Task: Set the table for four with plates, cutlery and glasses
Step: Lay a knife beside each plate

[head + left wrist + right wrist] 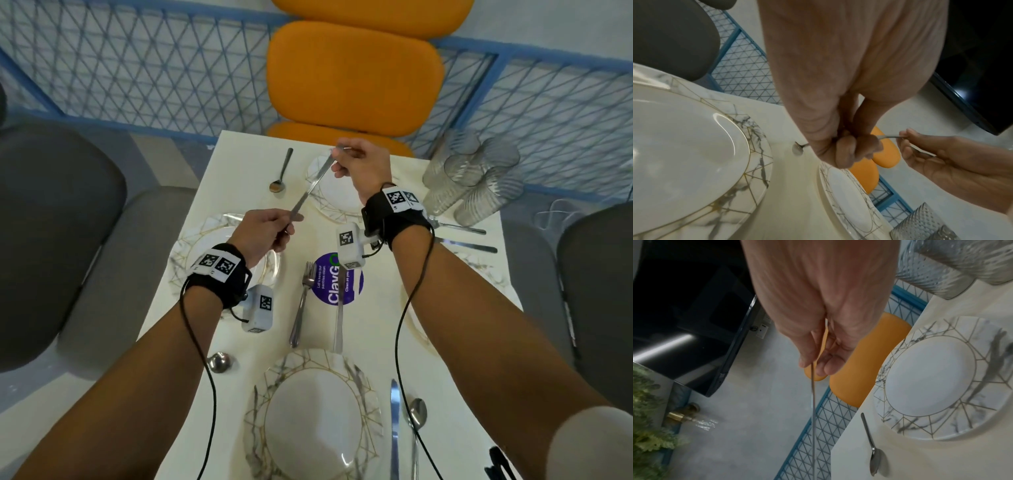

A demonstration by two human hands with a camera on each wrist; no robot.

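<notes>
We hold a long silver table knife (313, 183) between both hands, lifted above the cream table (246, 164): our left hand (265, 231) curls round its near end, and our right hand (361, 161) pinches its far end over the far marble-patterned white plate with gold lines (337, 202). A silver teaspoon (281, 171) lies left of that plate, and a matching plate (191, 240) sits under our left wrist. Another plate (318, 411) lies nearest us with a knife (394, 421) and spoon (416, 414) to its right. Two silver forks (301, 305) lie by a round purple sticker (329, 284). Clear textured glasses (474, 178) stand grouped at the far right corner
</notes>
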